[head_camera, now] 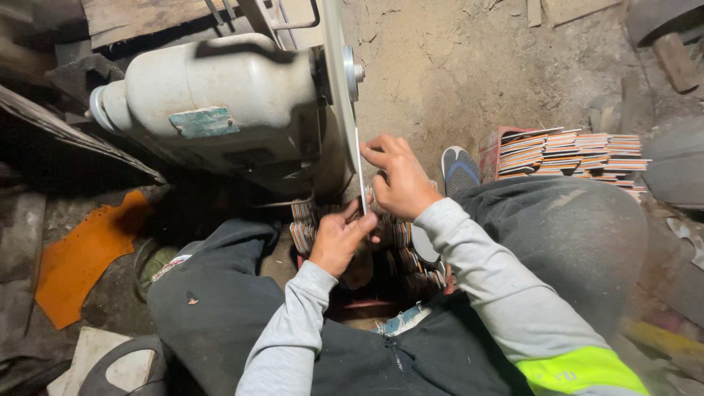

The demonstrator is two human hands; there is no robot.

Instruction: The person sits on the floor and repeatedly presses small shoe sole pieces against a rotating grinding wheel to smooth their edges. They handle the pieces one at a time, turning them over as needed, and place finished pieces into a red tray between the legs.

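Note:
A thin flat sheet piece [360,176] stands on edge against the spinning disc [339,81] of a grey motor machine [220,103]. My right hand [400,180] grips the piece from the right, fingers over its upper edge. My left hand [339,238] pinches its lower end from below. Under my hands, between my knees, a container holds several stacks of layered multicoloured pieces [304,231].
More stacks of the same layered pieces [572,154] fill a red crate at the right, next to my blue shoe [460,169]. An orange sheet [77,257] lies on the dirt floor at the left. Scrap wood lies at the top.

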